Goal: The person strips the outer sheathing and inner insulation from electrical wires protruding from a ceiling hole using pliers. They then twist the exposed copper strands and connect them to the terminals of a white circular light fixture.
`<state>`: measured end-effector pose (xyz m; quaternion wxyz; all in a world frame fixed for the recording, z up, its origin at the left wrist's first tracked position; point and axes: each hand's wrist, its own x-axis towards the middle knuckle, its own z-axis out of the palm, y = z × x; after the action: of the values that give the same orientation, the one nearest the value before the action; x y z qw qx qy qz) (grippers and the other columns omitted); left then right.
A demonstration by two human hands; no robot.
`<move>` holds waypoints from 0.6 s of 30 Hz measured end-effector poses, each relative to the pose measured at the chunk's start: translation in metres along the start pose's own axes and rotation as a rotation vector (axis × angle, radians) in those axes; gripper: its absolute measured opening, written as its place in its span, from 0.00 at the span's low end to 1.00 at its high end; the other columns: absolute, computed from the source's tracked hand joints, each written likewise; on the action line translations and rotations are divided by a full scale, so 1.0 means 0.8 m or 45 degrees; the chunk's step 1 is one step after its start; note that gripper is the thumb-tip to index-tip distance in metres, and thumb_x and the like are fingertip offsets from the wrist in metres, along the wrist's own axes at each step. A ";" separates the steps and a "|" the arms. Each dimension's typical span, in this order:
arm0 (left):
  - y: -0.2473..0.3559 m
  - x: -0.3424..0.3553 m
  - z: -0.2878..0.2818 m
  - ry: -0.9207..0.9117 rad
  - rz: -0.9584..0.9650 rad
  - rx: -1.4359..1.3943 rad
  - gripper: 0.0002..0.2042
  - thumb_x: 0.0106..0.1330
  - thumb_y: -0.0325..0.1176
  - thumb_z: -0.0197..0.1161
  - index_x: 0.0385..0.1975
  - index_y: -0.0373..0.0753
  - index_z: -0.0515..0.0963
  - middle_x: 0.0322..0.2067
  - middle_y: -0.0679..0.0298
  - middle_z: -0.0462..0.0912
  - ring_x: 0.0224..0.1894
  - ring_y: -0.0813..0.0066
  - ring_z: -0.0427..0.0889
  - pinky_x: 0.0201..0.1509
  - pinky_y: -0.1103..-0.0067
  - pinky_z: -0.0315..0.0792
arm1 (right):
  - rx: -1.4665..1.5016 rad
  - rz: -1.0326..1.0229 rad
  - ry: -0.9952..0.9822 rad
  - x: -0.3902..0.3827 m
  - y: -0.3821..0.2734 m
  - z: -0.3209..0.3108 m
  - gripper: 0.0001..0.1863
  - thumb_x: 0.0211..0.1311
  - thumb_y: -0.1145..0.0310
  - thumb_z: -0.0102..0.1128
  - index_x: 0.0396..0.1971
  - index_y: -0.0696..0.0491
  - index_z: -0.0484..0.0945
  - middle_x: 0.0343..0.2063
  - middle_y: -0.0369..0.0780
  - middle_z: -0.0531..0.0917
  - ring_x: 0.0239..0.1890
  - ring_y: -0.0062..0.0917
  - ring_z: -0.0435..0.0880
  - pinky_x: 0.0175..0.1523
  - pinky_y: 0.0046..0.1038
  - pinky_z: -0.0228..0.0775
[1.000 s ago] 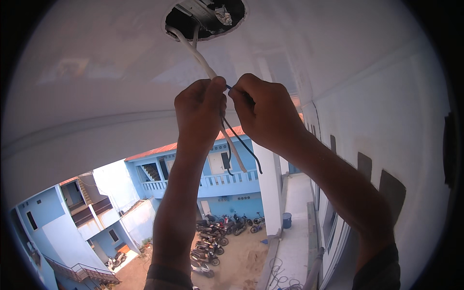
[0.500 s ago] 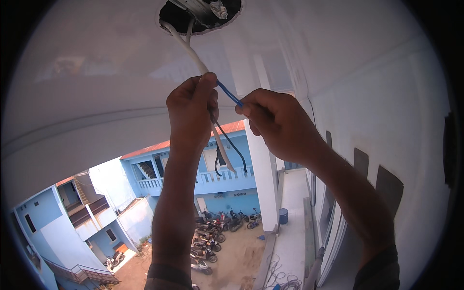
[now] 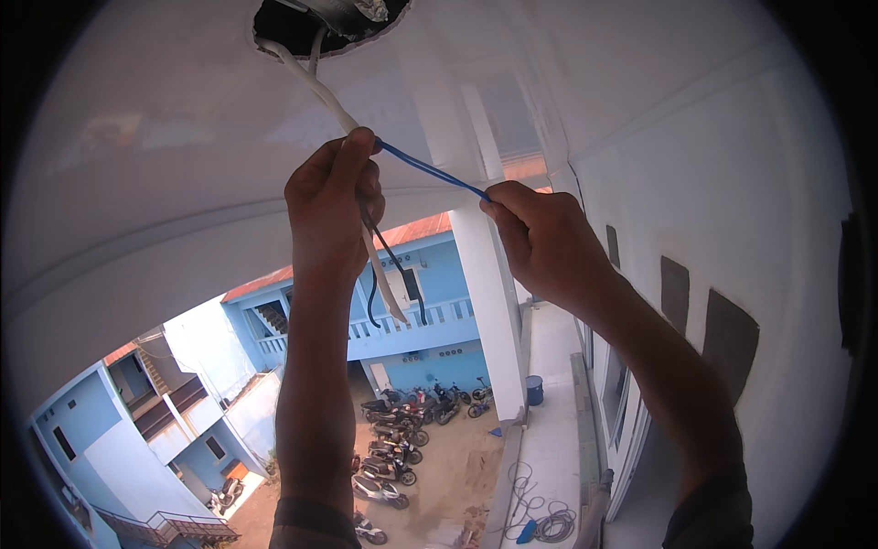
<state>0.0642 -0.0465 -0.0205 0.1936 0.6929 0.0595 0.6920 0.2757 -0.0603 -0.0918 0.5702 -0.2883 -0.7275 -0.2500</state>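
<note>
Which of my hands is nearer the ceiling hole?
Left. The left hand is below the hole, gripping the white cable that hangs from it; the right hand is farther off, lower and to the right, pinching the blue wires.

Looks like an outdoor, upper-level spot above a courtyard (image 3: pixel 457 471). Shown by motorbikes (image 3: pixel 395 450) parked close together there at lower centre of the frame, a two-storey blue balconied building (image 3: pixel 443 267) beyond them at mid-frame, and a white ceiling (image 3: pixel 183 137) with a ragged hole (image 3: pixel 346 42) at the top.
</note>
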 end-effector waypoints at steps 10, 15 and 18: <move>-0.012 -0.072 -0.024 0.172 0.108 0.455 0.17 0.75 0.44 0.59 0.37 0.33 0.83 0.19 0.64 0.80 0.11 0.89 0.64 0.13 0.86 0.53 | 0.064 -0.003 0.032 -0.014 -0.009 -0.017 0.05 0.68 0.76 0.54 0.34 0.62 0.77 0.17 0.47 0.81 0.17 0.33 0.82 0.25 0.31 0.71; -0.088 -0.172 -0.072 0.149 -0.181 0.705 0.13 0.73 0.39 0.62 0.36 0.34 0.83 0.20 0.65 0.81 0.14 0.90 0.67 0.15 0.87 0.56 | 0.017 -0.245 0.149 -0.010 0.005 0.011 0.08 0.71 0.72 0.55 0.39 0.58 0.82 0.15 0.37 0.78 0.12 0.16 0.70 0.20 0.23 0.57; -0.137 -0.269 -0.046 0.059 -0.543 0.776 0.12 0.70 0.35 0.59 0.35 0.31 0.82 0.23 0.62 0.84 0.16 0.84 0.72 0.21 0.83 0.67 | 0.060 -0.210 0.032 -0.019 0.003 0.020 0.08 0.71 0.71 0.56 0.39 0.57 0.82 0.15 0.37 0.78 0.12 0.16 0.70 0.21 0.23 0.58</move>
<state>0.0409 -0.0143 -0.2617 0.1167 0.6749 0.4101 0.6022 0.2690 -0.0495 -0.1098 0.5633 -0.2107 -0.7473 -0.2826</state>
